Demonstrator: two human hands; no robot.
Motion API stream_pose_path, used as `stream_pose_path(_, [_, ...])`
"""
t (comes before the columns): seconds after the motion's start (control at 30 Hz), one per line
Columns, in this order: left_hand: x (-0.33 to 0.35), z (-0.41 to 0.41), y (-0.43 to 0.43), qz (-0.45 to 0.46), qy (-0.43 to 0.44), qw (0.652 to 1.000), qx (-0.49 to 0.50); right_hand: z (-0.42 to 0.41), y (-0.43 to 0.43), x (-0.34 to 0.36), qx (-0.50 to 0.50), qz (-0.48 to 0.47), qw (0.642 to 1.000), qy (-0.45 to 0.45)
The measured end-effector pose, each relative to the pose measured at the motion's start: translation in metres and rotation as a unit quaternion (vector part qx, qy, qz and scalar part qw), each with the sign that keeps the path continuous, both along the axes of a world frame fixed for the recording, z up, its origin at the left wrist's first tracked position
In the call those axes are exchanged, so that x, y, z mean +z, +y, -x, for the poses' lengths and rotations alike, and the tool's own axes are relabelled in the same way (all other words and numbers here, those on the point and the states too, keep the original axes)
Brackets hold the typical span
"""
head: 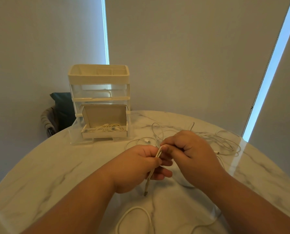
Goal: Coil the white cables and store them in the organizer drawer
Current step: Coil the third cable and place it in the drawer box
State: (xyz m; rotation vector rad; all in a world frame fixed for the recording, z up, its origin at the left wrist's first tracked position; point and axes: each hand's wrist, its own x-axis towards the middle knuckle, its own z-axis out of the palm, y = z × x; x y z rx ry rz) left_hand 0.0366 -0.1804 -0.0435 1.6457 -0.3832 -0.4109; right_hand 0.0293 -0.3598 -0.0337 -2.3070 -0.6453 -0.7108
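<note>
Your forearms reach in from the bottom edge, and between them a slack loop (134,210) of cable lies on the counter (56,166); it probably belongs to the cable you are holding, though the join is hidden.

The fingers of your left hand (137,166) are curled round a doubled length of white cable (158,153), whose plug end (145,193) hangs below your palm. Your right hand (191,149) pinches the top of that fold between thumb and forefinger. You look to be at the start of a coil, with only the first turn made. The next move calls for drawing slack up from the counter and laying even turns into your left grip without kinking.

Beyond your hands, the loose cables (225,142) sprawl tangled across the counter, not yet coiled. Further back stands the organizer (98,78), its bottom drawer (73,132) pulled out. A cardboard box (105,114) sits in it with its lid up, holding a coiled bundle (110,128) of white cable. What the drawers above hold can't be made out.
</note>
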Motion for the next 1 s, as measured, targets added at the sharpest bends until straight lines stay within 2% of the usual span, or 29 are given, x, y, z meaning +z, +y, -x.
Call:
stream_pose_path(0.17, [0.002,0.0,0.0,0.015,0.022,1.0,0.013,0.002,0.003,-0.001,0.009,0.01,1.0,-0.007])
stream_pose_path(0.47, [0.001,0.002,-0.003,0.035,0.041,0.998,-0.025,0.006,0.009,-0.003,0.025,-0.012,1.0,-0.009])
stream_pose_path(0.8, [-0.005,-0.001,-0.007,0.026,-0.004,1.0,0.0,0.01,0.013,-0.002,0.044,-0.023,0.999,-0.019])
stream_pose_path(1.0, [-0.007,-0.003,-0.005,0.047,0.021,0.999,0.009,0.011,0.011,0.002,0.038,-0.006,0.999,-0.027])
